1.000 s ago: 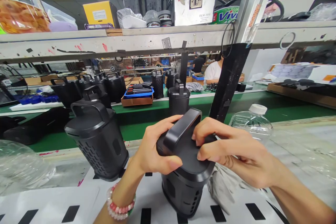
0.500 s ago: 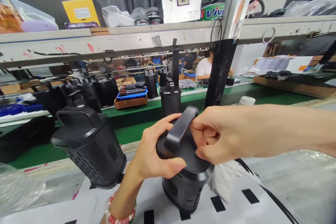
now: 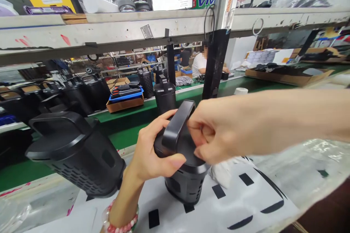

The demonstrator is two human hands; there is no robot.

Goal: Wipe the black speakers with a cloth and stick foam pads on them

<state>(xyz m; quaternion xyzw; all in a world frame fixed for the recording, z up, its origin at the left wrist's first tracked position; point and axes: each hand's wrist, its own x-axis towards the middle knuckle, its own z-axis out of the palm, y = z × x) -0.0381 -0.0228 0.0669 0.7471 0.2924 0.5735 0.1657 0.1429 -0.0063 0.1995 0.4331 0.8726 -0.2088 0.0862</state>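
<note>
A black slotted housing with a carry handle (image 3: 183,185) stands upright on a white sheet (image 3: 218,214) in front of me. My left hand (image 3: 154,153) is wrapped around its top from the left, thumb lying along the near rim and fingers behind the handle. Curled into a pinch, my right hand (image 3: 213,131) presses its fingertips on the flat lid just right of the handle; whatever they may hold is hidden. To the left, a second black housing (image 3: 79,156) of the same kind appears tilted. A crumpled white cloth (image 3: 222,173) lies behind the right wrist.
Black adhesive-looking pieces (image 3: 246,179) dot the sheet. Behind runs a green conveyor (image 3: 123,131) carrying another black housing (image 3: 164,96) and a blue tray (image 3: 125,94). Overhead is a loaded shelf (image 3: 109,25); a dark post (image 3: 216,63) rises ahead. A person (image 3: 199,63) sits beyond.
The view has shifted right and down, so things appear further left and higher. Both hands keep the same hold on the housing; the right hand's fingers have barely moved.
</note>
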